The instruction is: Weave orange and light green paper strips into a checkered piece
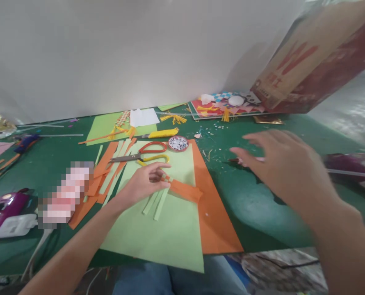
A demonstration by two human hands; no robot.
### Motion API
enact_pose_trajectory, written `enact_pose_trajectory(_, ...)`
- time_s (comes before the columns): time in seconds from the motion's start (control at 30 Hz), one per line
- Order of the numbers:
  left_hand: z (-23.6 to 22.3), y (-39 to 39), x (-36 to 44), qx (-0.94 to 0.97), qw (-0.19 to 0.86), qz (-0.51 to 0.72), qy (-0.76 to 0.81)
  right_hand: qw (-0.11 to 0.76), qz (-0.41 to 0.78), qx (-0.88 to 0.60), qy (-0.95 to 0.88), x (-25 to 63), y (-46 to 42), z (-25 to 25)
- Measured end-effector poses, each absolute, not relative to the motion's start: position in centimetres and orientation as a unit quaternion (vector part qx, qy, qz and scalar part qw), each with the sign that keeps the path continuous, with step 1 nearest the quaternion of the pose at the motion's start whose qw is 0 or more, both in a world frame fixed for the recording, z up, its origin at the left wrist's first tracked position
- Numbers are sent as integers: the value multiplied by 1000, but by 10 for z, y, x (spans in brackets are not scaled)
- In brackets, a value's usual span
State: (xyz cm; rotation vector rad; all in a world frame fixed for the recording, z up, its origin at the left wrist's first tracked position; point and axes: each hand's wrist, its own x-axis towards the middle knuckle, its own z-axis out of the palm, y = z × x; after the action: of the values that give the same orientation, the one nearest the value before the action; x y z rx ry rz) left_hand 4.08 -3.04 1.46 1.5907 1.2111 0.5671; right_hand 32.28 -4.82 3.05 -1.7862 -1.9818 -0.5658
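Note:
My left hand (pixel 147 182) is closed on a small woven paper strip (pixel 185 190), a green-and-orange check at one end with orange paper running out to the right. Loose pale green strips hang below it, over a light green sheet (pixel 158 241). To the right, my right hand (pixel 281 168) hovers with thumb and fingers apart, holding nothing I can see. Beneath and beyond it lies a purple glue gun (pixel 339 162), partly hidden, with a clear glue stick. Scissors (pixel 139 156) with red and yellow handles lie just beyond my left hand.
An orange sheet (pixel 219 229) lies under the green one. Cut strips (pixel 108 176), a yellow cutter (pixel 162 133) and a round dish (pixel 178 143) of small beads lie around. Another purple glue gun (pixel 7 213) is at left. A paper bag (pixel 311 61) stands back right.

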Motion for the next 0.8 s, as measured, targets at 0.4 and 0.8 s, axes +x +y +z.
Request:
enact_pose_trajectory(0.4,7,-29,32,593,560,263,515,14,-63,-460,-886,196,114,15)
enact_pose_trajectory(0.8,7,-31,33,578,568,270,521,59,-71,-506,-857,209,116,47)
